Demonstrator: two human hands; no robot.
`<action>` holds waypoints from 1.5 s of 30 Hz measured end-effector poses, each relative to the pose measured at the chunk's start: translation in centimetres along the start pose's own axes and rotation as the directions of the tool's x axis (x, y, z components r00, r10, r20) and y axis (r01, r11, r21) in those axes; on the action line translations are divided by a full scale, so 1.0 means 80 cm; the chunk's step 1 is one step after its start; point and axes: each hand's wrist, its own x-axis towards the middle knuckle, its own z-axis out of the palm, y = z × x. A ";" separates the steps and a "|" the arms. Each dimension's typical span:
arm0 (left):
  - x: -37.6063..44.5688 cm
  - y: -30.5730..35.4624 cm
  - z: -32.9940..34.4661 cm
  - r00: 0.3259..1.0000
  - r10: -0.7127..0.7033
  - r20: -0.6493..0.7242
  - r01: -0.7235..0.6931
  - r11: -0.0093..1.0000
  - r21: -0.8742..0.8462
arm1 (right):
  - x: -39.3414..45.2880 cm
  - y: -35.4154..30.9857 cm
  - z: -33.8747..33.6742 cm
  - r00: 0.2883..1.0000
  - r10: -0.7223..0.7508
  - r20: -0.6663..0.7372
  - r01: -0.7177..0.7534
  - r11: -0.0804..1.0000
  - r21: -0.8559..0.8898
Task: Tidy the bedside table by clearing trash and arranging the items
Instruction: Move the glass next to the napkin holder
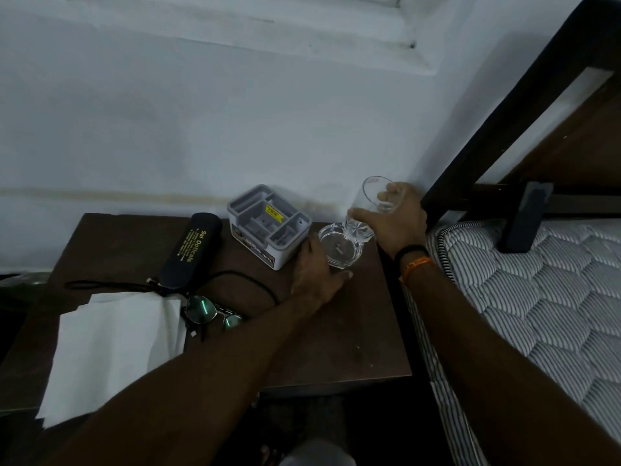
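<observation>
Right hand (396,220) gripping tilted clear cut-glass tumbler (364,210); left hand (316,267) holding round clear glass dish (341,247) just below, on dark bench (336,348).

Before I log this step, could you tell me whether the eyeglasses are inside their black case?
No, the eyeglasses lie out on the bedside table in front of the closed black case.

We see a bedside table (353,348) of dark matt wood, lightly scuffed. The tumbler (364,213) and the round dish (339,248) beside it are clear, glossy glass (the tumbler's base is cut in facets). The grey organiser (268,223) looks like smooth matt plastic. The spectacle case (193,248) is dark and faintly shiny, with gold print. The tissue (111,348) is soft white paper; the mattress (537,314) is quilted striped cloth.
</observation>
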 end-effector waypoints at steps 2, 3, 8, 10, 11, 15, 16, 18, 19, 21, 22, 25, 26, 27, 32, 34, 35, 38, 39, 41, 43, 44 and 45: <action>0.005 0.003 0.006 0.999 0.019 -0.046 -0.022 0.998 -0.061 | 0.008 0.001 0.006 0.999 -0.007 0.031 0.007 1.000 -0.012; 0.007 0.005 0.007 0.998 0.019 -0.063 -0.023 0.997 -0.071 | 0.011 0.003 0.009 0.999 -0.009 0.046 0.010 1.000 -0.012; 0.022 -0.001 0.020 0.995 0.015 -0.103 -0.024 0.995 -0.092 | 0.020 0.015 0.024 0.988 -0.029 0.153 0.029 1.000 0.000; 0.028 0.001 0.019 0.998 -0.012 -0.068 0.007 0.996 -0.084 | 0.022 0.020 0.028 0.982 -0.041 0.186 0.044 0.999 -0.013; 0.029 0.003 0.017 0.998 -0.024 -0.057 0.020 0.998 -0.066 | 0.022 0.023 0.029 0.979 -0.047 0.196 0.052 0.998 -0.021; 0.035 0.005 0.010 0.999 0.007 -0.032 -0.009 0.998 -0.056 | 0.026 0.031 0.033 0.973 -0.067 0.219 0.077 0.996 -0.039; 0.041 0.005 0.011 1.000 0.012 -0.020 -0.013 0.998 -0.061 | 0.027 0.033 0.034 0.972 -0.071 0.223 0.082 0.996 -0.041; 0.047 0.007 0.011 1.000 0.020 0.009 -0.020 0.998 -0.063 | 0.028 0.035 0.036 0.971 -0.072 0.228 0.085 0.995 -0.045; 0.049 0.008 0.013 0.999 0.024 0.022 -0.023 0.998 -0.061 | 0.028 0.035 0.036 0.971 -0.071 0.227 0.083 0.995 -0.047; 0.070 -0.020 0.041 0.999 0.037 0.000 -0.037 0.998 -0.056 | 0.027 0.038 0.037 0.972 -0.065 0.227 0.080 0.995 -0.054; 0.082 -0.032 0.055 0.999 0.045 -0.009 -0.045 0.997 -0.064 | 0.027 0.040 0.039 0.971 -0.067 0.229 0.083 0.995 -0.061; 0.075 -0.008 0.028 0.996 0.082 0.041 -0.081 0.996 -0.035 | 0.028 0.047 0.040 0.972 -0.064 0.227 0.082 0.994 -0.074; 0.078 -0.008 0.027 0.994 0.088 0.060 -0.085 0.995 -0.044 | 0.029 0.049 0.041 0.974 -0.060 0.217 0.078 0.994 -0.073; 0.073 0.000 0.019 0.994 0.095 0.063 -0.093 0.995 -0.028 | 0.030 0.051 0.041 0.977 -0.059 0.207 0.076 0.994 -0.072; 0.066 0.004 0.006 0.990 0.119 0.072 -0.117 0.992 -0.035 | 0.028 0.059 0.043 0.979 -0.075 0.190 0.090 0.993 -0.071; 0.067 0.005 0.004 0.988 0.135 0.069 -0.133 0.991 -0.025 | 0.025 0.059 0.045 0.981 -0.081 0.174 0.093 0.993 -0.066; 0.063 0.009 0.000 0.989 0.126 0.080 -0.126 0.992 -0.012 | 0.024 0.059 0.045 0.982 -0.078 0.171 0.090 0.994 -0.062; 0.056 0.015 -0.002 0.989 0.118 0.084 -0.117 0.993 -0.011 | 0.023 0.061 0.046 0.980 -0.071 0.188 0.084 0.994 -0.063; 0.054 0.018 -0.004 0.992 0.101 0.082 -0.102 0.995 0.018 | 0.023 0.060 0.045 0.978 -0.072 0.195 0.087 0.994 -0.070; 0.049 0.022 -0.005 0.995 0.060 0.078 -0.065 0.996 0.065 | 0.019 0.057 0.042 0.976 -0.064 0.208 0.081 0.994 -0.074; 0.044 0.025 -0.009 0.995 0.055 0.087 -0.065 0.992 0.109 | 0.015 0.048 0.037 0.976 -0.059 0.208 0.075 0.995 -0.071; 0.040 0.026 -0.012 0.993 0.064 0.099 -0.074 0.991 0.111 | 0.013 0.043 0.034 0.978 -0.066 0.199 0.083 0.994 -0.076; 0.033 0.032 -0.020 0.992 0.075 0.098 -0.085 0.991 0.105 | 0.010 0.038 0.031 0.979 -0.076 0.188 0.093 0.992 -0.085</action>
